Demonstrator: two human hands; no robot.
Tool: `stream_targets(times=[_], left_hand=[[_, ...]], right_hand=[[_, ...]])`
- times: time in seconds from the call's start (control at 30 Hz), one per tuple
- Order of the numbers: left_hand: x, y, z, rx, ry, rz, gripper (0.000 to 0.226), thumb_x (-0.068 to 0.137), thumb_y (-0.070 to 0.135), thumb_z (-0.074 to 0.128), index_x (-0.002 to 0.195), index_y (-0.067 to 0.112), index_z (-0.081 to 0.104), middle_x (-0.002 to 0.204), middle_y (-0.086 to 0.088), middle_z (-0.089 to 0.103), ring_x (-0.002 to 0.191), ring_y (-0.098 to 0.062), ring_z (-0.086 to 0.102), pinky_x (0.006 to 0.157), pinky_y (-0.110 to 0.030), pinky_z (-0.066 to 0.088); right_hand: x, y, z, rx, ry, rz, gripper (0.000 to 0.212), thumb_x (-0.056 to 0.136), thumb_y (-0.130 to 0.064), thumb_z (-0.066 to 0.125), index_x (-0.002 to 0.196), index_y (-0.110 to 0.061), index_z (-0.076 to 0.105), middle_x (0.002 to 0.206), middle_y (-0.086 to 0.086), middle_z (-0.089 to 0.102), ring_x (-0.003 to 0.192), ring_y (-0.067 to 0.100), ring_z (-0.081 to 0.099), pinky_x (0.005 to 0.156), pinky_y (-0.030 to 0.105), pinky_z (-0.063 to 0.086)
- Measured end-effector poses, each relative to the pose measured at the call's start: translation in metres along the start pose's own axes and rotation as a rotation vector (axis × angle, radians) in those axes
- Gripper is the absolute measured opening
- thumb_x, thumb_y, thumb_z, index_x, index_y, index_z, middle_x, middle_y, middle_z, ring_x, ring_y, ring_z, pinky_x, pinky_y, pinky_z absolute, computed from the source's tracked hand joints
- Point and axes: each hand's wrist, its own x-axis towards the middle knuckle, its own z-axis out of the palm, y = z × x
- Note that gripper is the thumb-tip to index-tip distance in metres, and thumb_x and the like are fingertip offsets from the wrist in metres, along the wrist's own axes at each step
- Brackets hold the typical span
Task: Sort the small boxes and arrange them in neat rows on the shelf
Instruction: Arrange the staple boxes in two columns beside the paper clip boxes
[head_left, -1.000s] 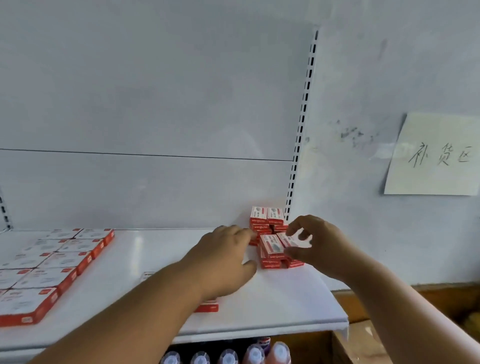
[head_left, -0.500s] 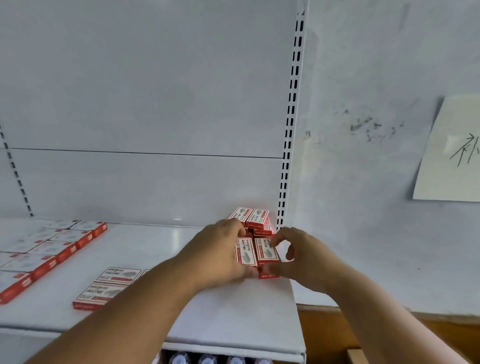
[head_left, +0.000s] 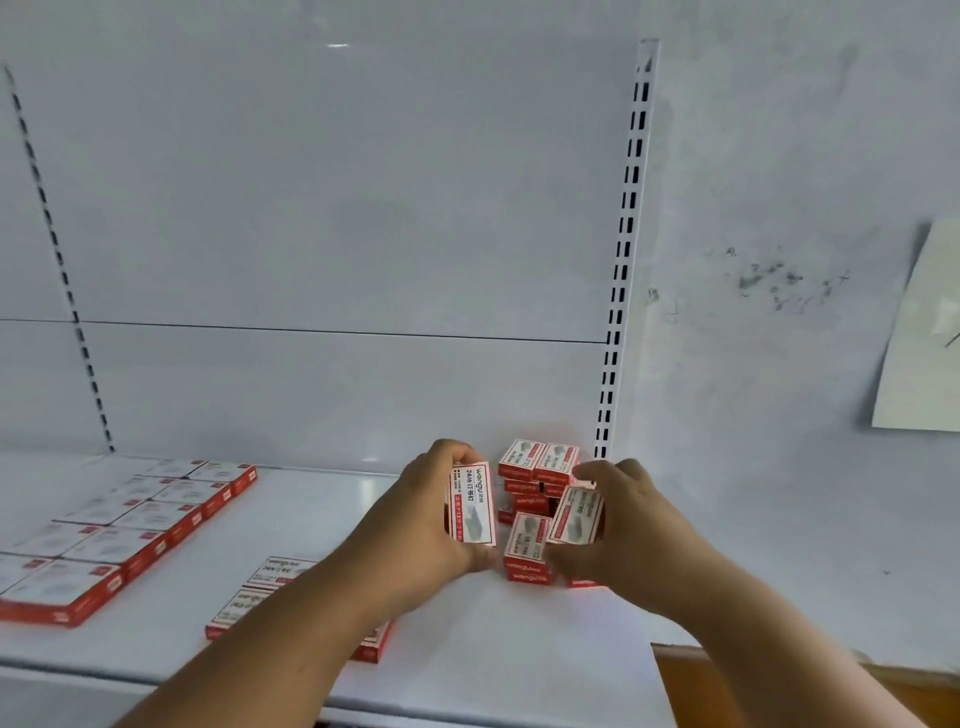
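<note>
Partly hidden under my left forearm, a few flat boxes (head_left: 260, 597) lie on the shelf (head_left: 519, 665). My left hand (head_left: 421, 525) grips one small box (head_left: 471, 504) upright, reading "wengu 24/6", while my right hand (head_left: 623, 530) pinches another tilted box (head_left: 576, 514) above the jumbled pile (head_left: 530, 499) at the shelf's back right corner.

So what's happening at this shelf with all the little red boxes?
A person is sorting small red-and-white boxes on a white shelf. The left hand holds one box upright, and the right hand grips another above a jumbled pile by the back corner. Neat rows already lie flat at the left.
</note>
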Motion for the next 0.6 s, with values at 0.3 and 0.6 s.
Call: stream_targets(times=[0.3, 0.6], left_hand=[[-0.015, -0.057, -0.071, -0.841, -0.166, -0.182, 0.077, 0.070, -0.021, 0.064, 0.124, 0.034, 0.055, 0.098, -0.010, 0.060, 0.073, -0.019, 0.057, 0.065, -0.032, 0.048], [-0.032, -0.099, -0.116, -0.910, -0.110, -0.263, 0.038, 0.088, -0.017, 0.053, 0.110, 0.013, 0.059, 0.085, -0.017, 0.070, 0.073, -0.030, 0.071, 0.077, -0.052, 0.058]], right_hand=[[-0.010, -0.083, 0.043, 0.732, 0.092, 0.126, 0.067, 0.061, -0.016, 0.092, 0.110, -0.040, 0.053, 0.092, 0.009, 0.066, 0.064, 0.018, 0.060, 0.054, 0.027, 0.049], [-0.015, -0.143, 0.098, 1.191, 0.158, 0.196, 0.034, 0.091, 0.008, 0.056, 0.112, -0.017, 0.067, 0.095, 0.021, 0.062, 0.078, 0.031, 0.063, 0.069, 0.039, 0.055]])
